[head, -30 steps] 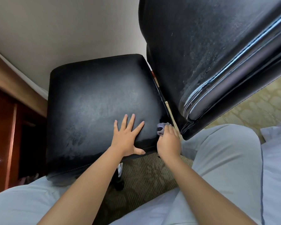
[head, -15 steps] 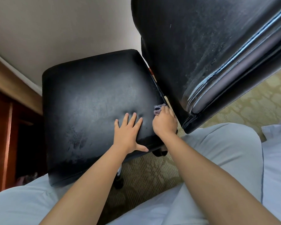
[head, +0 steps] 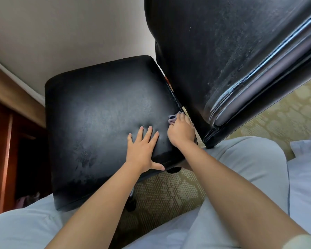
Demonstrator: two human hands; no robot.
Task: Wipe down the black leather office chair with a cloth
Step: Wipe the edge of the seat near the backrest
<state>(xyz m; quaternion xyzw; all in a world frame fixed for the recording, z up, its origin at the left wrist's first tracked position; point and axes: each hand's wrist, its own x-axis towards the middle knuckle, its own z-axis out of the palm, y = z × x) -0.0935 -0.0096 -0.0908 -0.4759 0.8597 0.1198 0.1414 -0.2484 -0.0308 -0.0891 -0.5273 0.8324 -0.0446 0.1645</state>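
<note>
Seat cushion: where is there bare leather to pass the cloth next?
The seat cushion is bare from the left hand out to its far and left edges. It is crowded at the right edge, where the right hand holds the cloth against the gap by the backrest.

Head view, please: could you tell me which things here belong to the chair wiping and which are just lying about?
Job:
- black leather seat
- black leather backrest
- cloth, gripped by right hand
- left hand, flat on seat

Lying about:
- wooden cabinet
- patterned carpet
- white bedding
</note>
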